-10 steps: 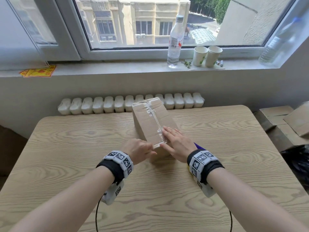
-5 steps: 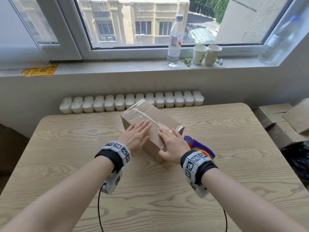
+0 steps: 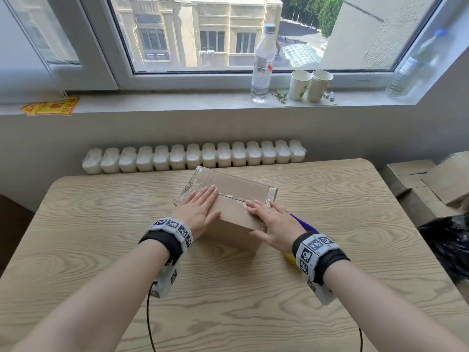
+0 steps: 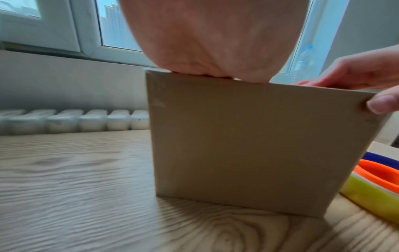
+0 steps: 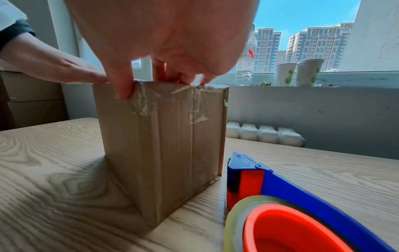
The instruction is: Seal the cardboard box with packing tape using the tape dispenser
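Cardboard box [image 3: 236, 196] under two flat hands.
Left hand [image 3: 196, 212] and right hand [image 3: 272, 222] press its taped top, fingers straight; right thumb on the side; no readable writing.

A light wood-grain table [image 3: 106, 237] carries two things. The cardboard box [image 3: 236, 219] stands on it near the far middle, its taped flaps facing up. The tape dispenser [image 5: 291, 201], blue and orange with a roll of clear tape, lies flat on the table just beside the box's right end.
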`<control>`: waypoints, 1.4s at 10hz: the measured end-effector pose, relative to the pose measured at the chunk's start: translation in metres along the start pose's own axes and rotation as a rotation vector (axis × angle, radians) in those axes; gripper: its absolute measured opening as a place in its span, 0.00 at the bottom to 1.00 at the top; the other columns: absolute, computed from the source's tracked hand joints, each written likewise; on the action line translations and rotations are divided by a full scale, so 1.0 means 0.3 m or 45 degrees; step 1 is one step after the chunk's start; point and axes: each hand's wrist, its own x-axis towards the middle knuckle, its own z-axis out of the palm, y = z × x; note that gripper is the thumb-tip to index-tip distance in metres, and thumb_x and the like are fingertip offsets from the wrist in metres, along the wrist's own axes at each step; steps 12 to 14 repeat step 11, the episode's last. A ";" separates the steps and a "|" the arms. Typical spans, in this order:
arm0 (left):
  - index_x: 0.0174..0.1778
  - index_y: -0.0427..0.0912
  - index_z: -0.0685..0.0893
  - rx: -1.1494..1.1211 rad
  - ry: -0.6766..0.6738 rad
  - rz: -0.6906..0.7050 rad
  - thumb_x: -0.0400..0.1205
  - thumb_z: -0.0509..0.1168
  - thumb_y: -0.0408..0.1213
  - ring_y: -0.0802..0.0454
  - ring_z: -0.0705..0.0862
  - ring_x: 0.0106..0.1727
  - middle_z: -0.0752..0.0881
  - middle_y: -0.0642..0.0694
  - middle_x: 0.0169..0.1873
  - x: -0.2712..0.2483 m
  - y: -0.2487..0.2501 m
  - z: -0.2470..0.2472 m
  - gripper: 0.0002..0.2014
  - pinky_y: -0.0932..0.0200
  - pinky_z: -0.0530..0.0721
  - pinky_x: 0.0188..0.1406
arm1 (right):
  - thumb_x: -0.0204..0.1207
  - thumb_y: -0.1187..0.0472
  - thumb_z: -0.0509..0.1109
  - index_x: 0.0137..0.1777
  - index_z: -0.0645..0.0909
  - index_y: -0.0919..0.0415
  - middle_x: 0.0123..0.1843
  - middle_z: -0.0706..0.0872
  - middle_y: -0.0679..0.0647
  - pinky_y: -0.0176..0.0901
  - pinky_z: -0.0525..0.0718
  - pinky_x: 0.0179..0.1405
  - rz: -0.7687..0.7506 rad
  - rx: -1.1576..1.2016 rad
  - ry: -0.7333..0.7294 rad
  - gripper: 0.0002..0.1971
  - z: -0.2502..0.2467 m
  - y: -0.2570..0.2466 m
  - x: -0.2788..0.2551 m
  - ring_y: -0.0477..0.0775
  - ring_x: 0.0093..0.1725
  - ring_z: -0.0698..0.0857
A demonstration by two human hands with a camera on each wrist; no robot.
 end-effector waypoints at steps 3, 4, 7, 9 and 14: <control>0.81 0.46 0.43 -0.167 0.101 -0.256 0.84 0.42 0.57 0.53 0.41 0.83 0.41 0.49 0.83 -0.060 -0.066 -0.010 0.32 0.53 0.46 0.82 | 0.80 0.52 0.63 0.81 0.58 0.50 0.85 0.53 0.43 0.45 0.43 0.83 0.087 0.040 -0.038 0.30 -0.027 0.066 0.042 0.44 0.84 0.47; 0.81 0.45 0.45 -0.439 0.165 -0.309 0.86 0.46 0.51 0.47 0.45 0.83 0.41 0.41 0.83 -0.081 -0.054 0.008 0.30 0.51 0.50 0.81 | 0.79 0.53 0.65 0.81 0.56 0.52 0.85 0.49 0.49 0.48 0.48 0.83 0.228 0.153 0.067 0.33 -0.024 0.111 0.038 0.49 0.84 0.47; 0.81 0.43 0.47 -0.769 0.171 -0.369 0.86 0.51 0.41 0.40 0.68 0.77 0.65 0.37 0.78 -0.065 -0.006 0.008 0.29 0.49 0.67 0.75 | 0.80 0.62 0.65 0.79 0.60 0.62 0.77 0.70 0.58 0.45 0.66 0.75 0.680 0.964 0.425 0.29 -0.001 0.111 0.039 0.52 0.76 0.69; 0.80 0.48 0.55 -0.886 0.221 -0.546 0.85 0.55 0.40 0.36 0.80 0.63 0.81 0.34 0.66 -0.024 0.013 -0.018 0.27 0.47 0.77 0.63 | 0.80 0.65 0.62 0.78 0.62 0.61 0.76 0.72 0.57 0.56 0.67 0.77 0.748 1.057 0.403 0.27 -0.035 0.150 0.113 0.55 0.77 0.69; 0.81 0.46 0.47 -0.838 0.128 -0.559 0.86 0.52 0.43 0.39 0.71 0.74 0.68 0.38 0.77 -0.036 0.041 -0.087 0.30 0.50 0.69 0.71 | 0.81 0.63 0.60 0.81 0.56 0.59 0.82 0.63 0.57 0.53 0.62 0.79 0.807 0.915 0.331 0.30 -0.067 0.145 0.119 0.58 0.80 0.64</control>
